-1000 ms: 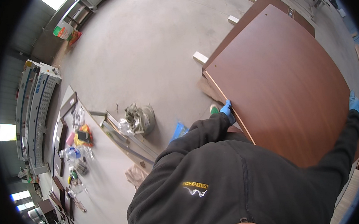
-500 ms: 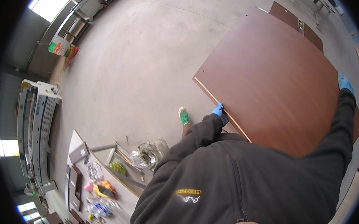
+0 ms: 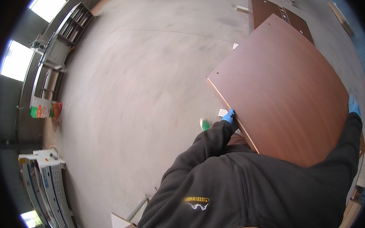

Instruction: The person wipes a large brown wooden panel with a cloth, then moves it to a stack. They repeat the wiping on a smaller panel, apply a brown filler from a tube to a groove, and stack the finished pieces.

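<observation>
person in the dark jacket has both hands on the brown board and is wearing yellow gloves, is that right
Not quite: the gloves are blue, not yellow. The head view shows this on both the left hand and the right hand. The dark jacket and both hands on the brown board are right.

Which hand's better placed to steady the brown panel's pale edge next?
Probably the left hand: it grips the pale edge of the brown panel. The right hand is at the panel's opposite side, so the panel's width lies between it and that edge.
</observation>
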Demonstrator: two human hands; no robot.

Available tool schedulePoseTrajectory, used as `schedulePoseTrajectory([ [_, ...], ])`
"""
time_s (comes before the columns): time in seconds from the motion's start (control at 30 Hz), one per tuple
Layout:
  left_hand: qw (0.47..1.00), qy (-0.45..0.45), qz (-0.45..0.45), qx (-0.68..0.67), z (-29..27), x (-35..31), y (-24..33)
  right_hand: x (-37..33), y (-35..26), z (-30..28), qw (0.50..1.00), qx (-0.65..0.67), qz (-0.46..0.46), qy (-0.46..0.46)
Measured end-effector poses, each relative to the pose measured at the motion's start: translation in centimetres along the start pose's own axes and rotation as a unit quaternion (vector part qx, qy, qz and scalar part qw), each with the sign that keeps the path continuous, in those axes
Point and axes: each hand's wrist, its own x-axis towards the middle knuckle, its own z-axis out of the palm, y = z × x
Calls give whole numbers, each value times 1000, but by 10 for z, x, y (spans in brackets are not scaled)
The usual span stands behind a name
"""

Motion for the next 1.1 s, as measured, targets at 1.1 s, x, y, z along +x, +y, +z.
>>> schedulePoseTrajectory([
  [1.1, 337, -290, -62, 894, 348, 679, 580, 258, -315, 164, 719, -118, 593, -343],
])
